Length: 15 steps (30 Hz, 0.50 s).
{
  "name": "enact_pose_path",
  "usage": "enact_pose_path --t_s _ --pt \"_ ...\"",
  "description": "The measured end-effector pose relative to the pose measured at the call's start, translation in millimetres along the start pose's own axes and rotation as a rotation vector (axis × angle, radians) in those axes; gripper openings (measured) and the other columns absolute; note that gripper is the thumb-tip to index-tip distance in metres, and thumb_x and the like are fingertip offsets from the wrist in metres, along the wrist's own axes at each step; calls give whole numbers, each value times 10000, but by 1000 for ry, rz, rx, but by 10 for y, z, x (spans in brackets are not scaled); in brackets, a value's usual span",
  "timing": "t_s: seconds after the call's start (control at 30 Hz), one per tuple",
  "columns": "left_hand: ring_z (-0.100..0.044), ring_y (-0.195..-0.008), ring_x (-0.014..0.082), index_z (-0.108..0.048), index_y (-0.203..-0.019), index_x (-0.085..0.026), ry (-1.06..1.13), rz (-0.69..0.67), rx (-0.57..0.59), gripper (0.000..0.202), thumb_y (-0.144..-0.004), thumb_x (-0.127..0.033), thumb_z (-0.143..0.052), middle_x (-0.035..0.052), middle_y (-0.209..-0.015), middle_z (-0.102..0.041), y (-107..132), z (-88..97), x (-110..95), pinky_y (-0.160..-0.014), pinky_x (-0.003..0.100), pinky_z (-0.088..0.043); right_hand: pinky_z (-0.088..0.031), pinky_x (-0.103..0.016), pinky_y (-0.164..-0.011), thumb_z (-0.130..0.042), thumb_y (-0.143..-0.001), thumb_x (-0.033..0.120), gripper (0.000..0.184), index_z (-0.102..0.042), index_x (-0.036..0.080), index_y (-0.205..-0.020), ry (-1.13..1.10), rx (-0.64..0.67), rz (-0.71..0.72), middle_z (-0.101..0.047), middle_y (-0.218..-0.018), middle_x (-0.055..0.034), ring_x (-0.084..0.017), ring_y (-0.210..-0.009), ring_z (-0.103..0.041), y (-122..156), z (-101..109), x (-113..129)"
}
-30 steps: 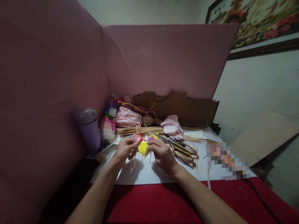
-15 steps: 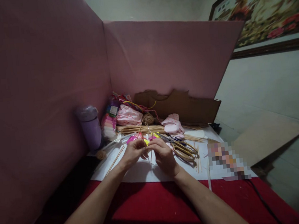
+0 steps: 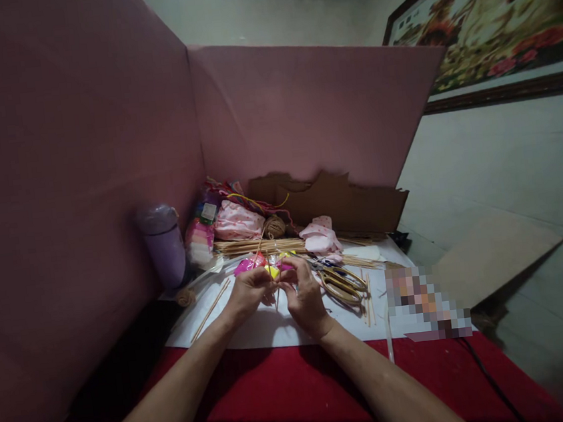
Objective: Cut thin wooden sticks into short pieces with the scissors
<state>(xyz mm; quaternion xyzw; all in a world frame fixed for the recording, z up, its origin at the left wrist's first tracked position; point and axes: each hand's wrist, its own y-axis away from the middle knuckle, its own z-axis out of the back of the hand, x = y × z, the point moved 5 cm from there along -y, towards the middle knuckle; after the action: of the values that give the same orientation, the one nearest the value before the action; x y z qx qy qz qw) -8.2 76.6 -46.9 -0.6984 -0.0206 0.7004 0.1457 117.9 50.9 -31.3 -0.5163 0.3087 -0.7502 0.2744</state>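
My left hand (image 3: 250,293) is closed in a pinch on a thin bamboo stick (image 3: 277,300), whose lower end pokes out below the fingertips. Close against it, my right hand (image 3: 305,297) has its thumb and bent fingers drawn together at the same spot; what they pinch is too small to make out. Just behind the fingertips lie magenta and red packets (image 3: 247,263) and a yellow piece (image 3: 272,272). Gold-handled scissors (image 3: 344,288) rest right of my right hand.
A bundle of bamboo sticks (image 3: 260,246), a twine ball (image 3: 275,226) and pink cloth (image 3: 320,235) lie behind. A purple tumbler (image 3: 165,253) stands left. Loose sticks (image 3: 210,310) lie on the white sheet (image 3: 258,331). Torn cardboard (image 3: 330,199) leans against the pink panel (image 3: 301,115).
My right hand's fingers have lifted and curled a little, opening a small gap above its thumb. My left hand keeps its pinch. The whole view has shifted slightly.
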Motion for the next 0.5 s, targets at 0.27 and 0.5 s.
enact_pose_path --t_s 0.27,0.5 --pt "-516 -377 88 -555 -602 -134 -119 5 5 296 -604 -376 -723 -28 -442 -535 -2 37 35 -382 189 -414 -438 -299 -702 -435 -697 50 179 -502 189 -787 123 178 47 -546 -824 -56 -185 -793 -525 26 -126 -98" --pt "-536 -403 106 -556 -624 -149 -116 -15 -5 273 -647 -388 -686 -18 -476 -551 -20 44 -16 -383 200 -409 -443 -249 -548 -468 -828 280 71 -453 212 -842 -88 -96 -373 -579 -665 5 -136 -562 -554 -91 70 -316"
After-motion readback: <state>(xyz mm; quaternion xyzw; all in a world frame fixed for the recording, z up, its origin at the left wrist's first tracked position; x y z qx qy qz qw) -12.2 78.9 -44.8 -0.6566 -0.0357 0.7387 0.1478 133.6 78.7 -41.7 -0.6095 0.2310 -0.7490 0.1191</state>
